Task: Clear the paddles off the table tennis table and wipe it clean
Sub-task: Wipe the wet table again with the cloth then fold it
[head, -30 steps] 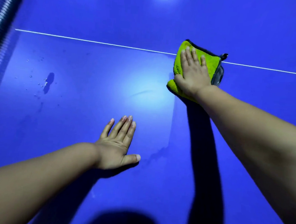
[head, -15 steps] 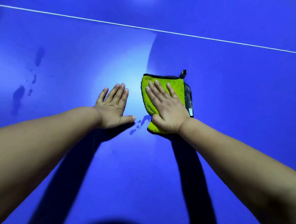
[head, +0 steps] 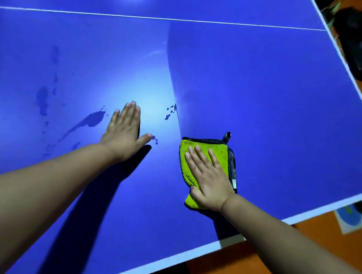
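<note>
cloth: the green cloth point(head: 204, 152) lies flat on the blue table point(head: 263, 89), near its front edge, long axis running away from us.
right hand: we press our right hand point(head: 210, 181) flat on the cloth, fingers point(head: 202, 157) straight and slightly spread, gripping nothing.
left hand: our left hand point(head: 124, 133) rests palm-down on bare table, fingers straight and together, thumb out, holding nothing.
wet marks: a dark smear point(head: 92, 118) sits just left of the left hand; small drops point(head: 170, 113) lie between the two hands, further from us.
key relation: the smear lies leftward of the cloth, with the left hand between them.
paddles: none in view.
next, as we judge: sweep the cloth left and lift the left hand clear.
</note>
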`<action>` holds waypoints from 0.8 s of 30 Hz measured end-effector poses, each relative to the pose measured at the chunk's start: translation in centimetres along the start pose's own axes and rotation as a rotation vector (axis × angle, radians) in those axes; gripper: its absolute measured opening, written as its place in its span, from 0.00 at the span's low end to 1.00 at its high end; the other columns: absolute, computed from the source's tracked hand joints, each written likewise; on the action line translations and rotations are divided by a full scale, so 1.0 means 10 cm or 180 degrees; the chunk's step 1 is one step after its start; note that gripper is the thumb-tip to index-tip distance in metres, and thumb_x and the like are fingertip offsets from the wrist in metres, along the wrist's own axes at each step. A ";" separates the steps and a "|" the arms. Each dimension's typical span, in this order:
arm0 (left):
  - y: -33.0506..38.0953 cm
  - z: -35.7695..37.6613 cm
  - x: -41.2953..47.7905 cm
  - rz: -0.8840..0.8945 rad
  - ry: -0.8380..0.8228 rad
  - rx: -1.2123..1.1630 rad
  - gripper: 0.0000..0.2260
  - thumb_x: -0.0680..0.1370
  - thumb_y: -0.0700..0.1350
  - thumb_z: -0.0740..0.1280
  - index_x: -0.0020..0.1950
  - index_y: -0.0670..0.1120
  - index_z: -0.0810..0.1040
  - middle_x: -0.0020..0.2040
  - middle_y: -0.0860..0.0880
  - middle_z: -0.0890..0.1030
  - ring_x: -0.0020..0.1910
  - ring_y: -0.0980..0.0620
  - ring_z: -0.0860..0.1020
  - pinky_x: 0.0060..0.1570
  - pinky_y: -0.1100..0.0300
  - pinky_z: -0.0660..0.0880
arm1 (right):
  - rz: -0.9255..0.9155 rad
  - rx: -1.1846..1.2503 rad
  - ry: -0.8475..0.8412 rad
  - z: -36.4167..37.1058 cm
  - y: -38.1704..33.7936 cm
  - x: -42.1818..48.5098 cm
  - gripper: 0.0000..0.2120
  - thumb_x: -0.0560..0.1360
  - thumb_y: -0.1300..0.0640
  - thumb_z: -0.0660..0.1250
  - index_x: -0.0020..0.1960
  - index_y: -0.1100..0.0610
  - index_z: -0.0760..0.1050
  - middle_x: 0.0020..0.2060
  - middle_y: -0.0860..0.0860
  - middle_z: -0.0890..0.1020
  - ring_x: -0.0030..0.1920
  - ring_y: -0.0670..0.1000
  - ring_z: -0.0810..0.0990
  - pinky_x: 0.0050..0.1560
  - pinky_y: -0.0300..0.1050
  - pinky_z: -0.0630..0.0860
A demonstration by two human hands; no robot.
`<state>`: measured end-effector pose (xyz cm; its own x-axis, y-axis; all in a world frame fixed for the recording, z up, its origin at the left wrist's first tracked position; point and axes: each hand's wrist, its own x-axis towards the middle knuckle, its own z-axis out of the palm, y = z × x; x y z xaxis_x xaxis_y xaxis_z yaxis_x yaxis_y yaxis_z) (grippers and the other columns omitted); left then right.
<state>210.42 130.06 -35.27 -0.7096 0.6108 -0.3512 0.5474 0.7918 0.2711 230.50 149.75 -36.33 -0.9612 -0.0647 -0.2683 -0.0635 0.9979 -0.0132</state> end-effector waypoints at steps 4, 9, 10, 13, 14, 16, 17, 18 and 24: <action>-0.19 -0.02 -0.24 0.0014 0.0071 -0.0102 0.34 0.80 0.58 0.51 0.76 0.42 0.38 0.76 0.46 0.37 0.74 0.53 0.34 0.70 0.56 0.31 | 0.0308 0.0037 0.0006 0.12 -0.40 -0.49 0.42 0.67 0.45 0.58 0.78 0.60 0.54 0.78 0.56 0.53 0.78 0.56 0.48 0.74 0.60 0.51; -0.42 -0.12 -0.44 -0.0044 0.0065 -0.0225 0.34 0.80 0.58 0.51 0.76 0.42 0.39 0.77 0.46 0.38 0.74 0.53 0.35 0.71 0.56 0.33 | 0.1346 0.0207 -0.0131 0.20 -0.97 -0.66 0.41 0.67 0.45 0.57 0.76 0.64 0.59 0.76 0.60 0.59 0.77 0.58 0.52 0.71 0.61 0.54; -0.47 -0.14 -0.46 -0.0061 0.0045 -0.0238 0.34 0.80 0.58 0.51 0.76 0.42 0.39 0.77 0.46 0.38 0.74 0.53 0.35 0.71 0.56 0.33 | 0.1632 0.0274 -0.0150 0.18 -1.08 -0.60 0.40 0.67 0.45 0.56 0.75 0.65 0.60 0.75 0.61 0.61 0.76 0.58 0.55 0.70 0.62 0.54; -0.59 -0.18 -0.49 -0.0095 -0.0013 -0.0234 0.34 0.80 0.59 0.51 0.76 0.42 0.39 0.77 0.46 0.38 0.74 0.52 0.36 0.71 0.56 0.34 | 0.2305 0.0460 -0.0102 0.14 -1.27 -0.32 0.40 0.68 0.44 0.54 0.72 0.68 0.64 0.72 0.63 0.65 0.74 0.60 0.59 0.69 0.62 0.54; -0.63 -0.19 -0.48 -0.0095 -0.0043 -0.0223 0.34 0.80 0.59 0.51 0.76 0.42 0.39 0.77 0.46 0.38 0.74 0.52 0.36 0.71 0.56 0.34 | 0.2495 0.0515 -0.0077 0.11 -1.28 -0.19 0.40 0.68 0.43 0.53 0.72 0.69 0.63 0.72 0.64 0.66 0.74 0.61 0.61 0.70 0.63 0.53; -0.67 -0.20 -0.43 -0.0071 -0.0092 -0.0227 0.34 0.80 0.59 0.52 0.76 0.42 0.39 0.76 0.46 0.37 0.74 0.52 0.35 0.71 0.56 0.33 | 0.2839 0.0628 0.0014 0.05 -1.27 0.09 0.42 0.69 0.42 0.49 0.74 0.69 0.56 0.74 0.64 0.61 0.75 0.62 0.58 0.71 0.63 0.50; -0.69 -0.20 -0.39 -0.0055 -0.0102 -0.0240 0.35 0.80 0.59 0.52 0.76 0.42 0.39 0.76 0.46 0.37 0.74 0.53 0.35 0.71 0.56 0.33 | 0.2971 0.0672 0.0017 0.01 -1.25 0.25 0.43 0.69 0.41 0.45 0.75 0.68 0.50 0.76 0.63 0.55 0.77 0.61 0.53 0.73 0.63 0.46; -0.70 -0.21 -0.33 -0.0045 -0.0109 -0.0255 0.35 0.80 0.59 0.52 0.76 0.42 0.39 0.76 0.46 0.37 0.74 0.53 0.35 0.70 0.57 0.32 | 0.3037 0.0720 -0.0044 -0.03 -1.20 0.42 0.43 0.68 0.40 0.41 0.76 0.67 0.43 0.77 0.62 0.49 0.78 0.60 0.46 0.74 0.62 0.42; -0.72 -0.36 0.23 -0.0014 -0.0070 -0.0294 0.37 0.78 0.60 0.54 0.76 0.43 0.38 0.76 0.46 0.35 0.74 0.52 0.34 0.70 0.56 0.32 | 0.3016 0.0652 0.0063 -0.28 -0.82 1.44 0.41 0.77 0.42 0.52 0.77 0.64 0.38 0.78 0.59 0.40 0.77 0.58 0.36 0.74 0.61 0.36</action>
<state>203.30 125.77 -34.81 -0.7014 0.6080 -0.3719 0.5003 0.7917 0.3507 216.45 140.63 -37.43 -0.5939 0.7686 -0.2379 0.7860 0.6173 0.0321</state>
